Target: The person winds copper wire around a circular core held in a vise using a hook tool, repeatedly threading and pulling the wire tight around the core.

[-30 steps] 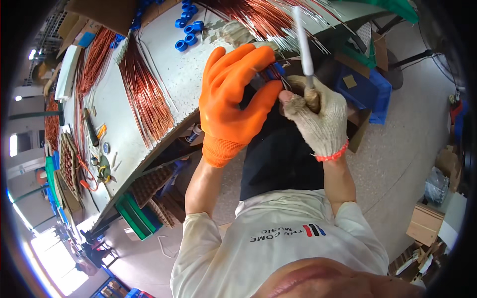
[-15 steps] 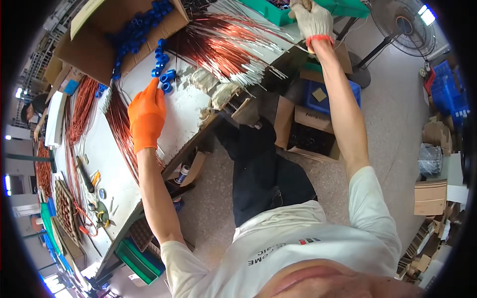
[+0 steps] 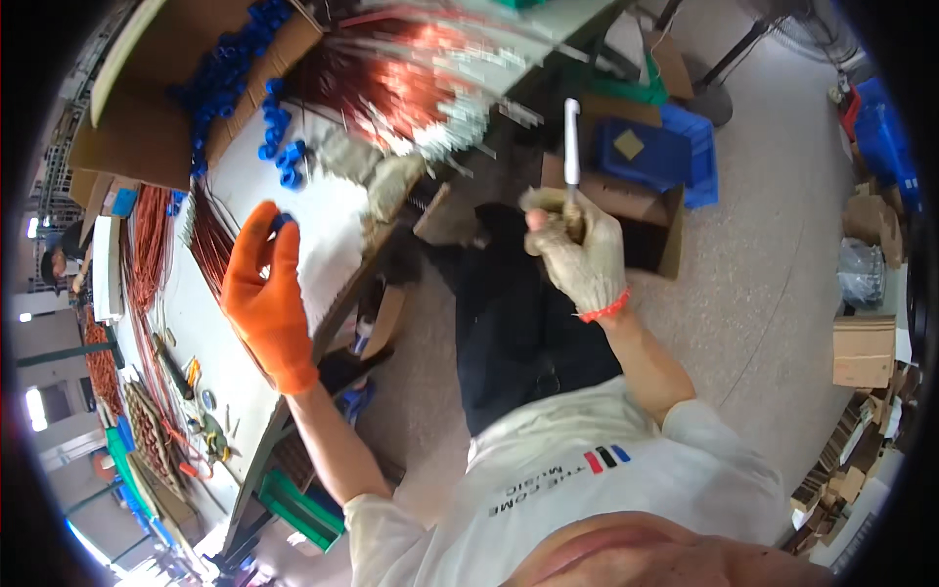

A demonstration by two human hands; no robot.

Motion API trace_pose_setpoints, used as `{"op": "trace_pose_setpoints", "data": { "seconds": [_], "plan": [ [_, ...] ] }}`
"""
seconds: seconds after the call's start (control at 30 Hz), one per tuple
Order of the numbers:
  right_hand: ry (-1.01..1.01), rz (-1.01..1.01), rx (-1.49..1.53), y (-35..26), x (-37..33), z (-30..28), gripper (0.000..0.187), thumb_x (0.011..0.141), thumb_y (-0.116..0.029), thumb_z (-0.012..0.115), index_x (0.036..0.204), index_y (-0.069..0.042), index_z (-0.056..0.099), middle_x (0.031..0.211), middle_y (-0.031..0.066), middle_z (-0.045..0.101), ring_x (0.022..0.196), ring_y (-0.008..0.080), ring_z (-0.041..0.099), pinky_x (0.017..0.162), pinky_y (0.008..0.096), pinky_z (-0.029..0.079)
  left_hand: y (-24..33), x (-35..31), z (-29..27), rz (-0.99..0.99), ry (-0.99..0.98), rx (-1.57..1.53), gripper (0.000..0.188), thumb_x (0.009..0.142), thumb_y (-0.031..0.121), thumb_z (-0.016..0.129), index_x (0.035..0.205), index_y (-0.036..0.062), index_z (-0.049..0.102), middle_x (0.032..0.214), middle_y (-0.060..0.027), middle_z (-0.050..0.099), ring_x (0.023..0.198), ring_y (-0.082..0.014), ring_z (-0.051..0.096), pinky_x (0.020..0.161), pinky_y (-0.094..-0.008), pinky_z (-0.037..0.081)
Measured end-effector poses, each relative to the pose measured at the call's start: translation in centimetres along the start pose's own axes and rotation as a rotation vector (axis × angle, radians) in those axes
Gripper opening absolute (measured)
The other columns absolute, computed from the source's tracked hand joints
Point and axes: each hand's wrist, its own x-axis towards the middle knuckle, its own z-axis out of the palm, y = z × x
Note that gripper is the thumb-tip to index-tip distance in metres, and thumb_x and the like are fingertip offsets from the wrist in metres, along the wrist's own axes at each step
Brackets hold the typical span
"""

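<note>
My left hand (image 3: 269, 303), in an orange glove, is over the near part of the workbench. Its thumb and forefinger pinch a small blue plastic fitting (image 3: 282, 221). Several more blue fittings (image 3: 290, 164) lie on the bench just beyond it. My right hand (image 3: 577, 249), in an off-white knit glove with a red cuff, is in front of the bench edge, above my dark trousers. Its fingers are closed round a slim rod (image 3: 572, 147) with a white upper part, which points away from me; the glove hides its lower end.
An open cardboard box (image 3: 137, 127) of blue fittings stands at the far left. Bundles of reddish wires with pale ends (image 3: 411, 88) spread along the back, blurred. A rag-wrapped clamp (image 3: 396, 181) sits at the bench edge. Blue crates (image 3: 641, 152) and boxes are on the floor.
My right hand has come back from the green tray toward me, now with the rod showing in it. My left hand has drawn nearer from the loose fittings with one in its fingertips.
</note>
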Motion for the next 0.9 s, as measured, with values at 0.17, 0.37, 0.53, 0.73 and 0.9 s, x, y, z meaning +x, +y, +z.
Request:
{"op": "trace_pose_setpoints", "data": {
  "seconds": [0.17,0.37,0.53,0.73,0.9],
  "plan": [
    [-0.187,0.335,-0.067,-1.1,-2.3,2.2,0.026,0.097,-0.004,0.069,0.122,0.002,0.066,0.075,0.0015,0.065,0.066,0.0066,0.061,0.060,0.0234,0.050,5.7,-5.3,4.9,0.129,0.011,-0.638,0.046,0.085,-0.008,0.078,0.129,-0.0024,0.068,0.116,-0.0109,0.074,0.106,-0.0162,0.069,0.097,-0.0291,0.053],
    [-0.172,0.420,0.401,-3.3,-3.9,2.5,0.048,0.095,0.004,0.065,0.142,0.005,0.054,0.077,0.0038,0.065,0.063,0.0098,0.062,0.058,0.0260,0.050,5.7,-5.5,7.5,0.266,0.051,-0.412,0.049,0.074,-0.008,0.083,0.121,-0.0010,0.072,0.111,-0.0121,0.075,0.101,-0.0208,0.071,0.094,-0.0320,0.054],
    [-0.380,0.614,0.028,-3.5,-2.9,2.1,0.035,0.096,-0.004,0.070,0.127,0.008,0.059,0.073,0.0057,0.066,0.061,0.0090,0.062,0.056,0.0261,0.052,5.0,-5.4,6.7,0.401,0.051,-0.339,0.049,0.071,-0.009,0.084,0.118,-0.0007,0.073,0.111,-0.0133,0.075,0.100,-0.0235,0.071,0.092,-0.0333,0.055],
    [-0.215,0.653,0.072,-3.2,-1.8,1.3,0.020,0.096,-0.009,0.072,0.110,0.003,0.064,0.072,0.0061,0.067,0.061,0.0092,0.064,0.052,0.0257,0.051,4.2,-5.1,7.0,0.485,0.032,-0.366,0.053,0.070,-0.009,0.085,0.120,-0.0027,0.071,0.108,-0.0149,0.076,0.100,-0.0248,0.072,0.092,-0.0351,0.056],
    [-0.380,0.498,0.262,-4.8,-3.1,2.8,0.020,0.092,-0.006,0.076,0.108,0.005,0.069,0.074,0.0075,0.070,0.061,0.0080,0.064,0.058,0.0234,0.052,3.8,-5.3,7.5,0.454,0.029,-0.381,0.056,0.070,-0.009,0.086,0.123,-0.0029,0.070,0.109,-0.0154,0.076,0.099,-0.0245,0.072,0.092,-0.0351,0.056]
  ]
}}
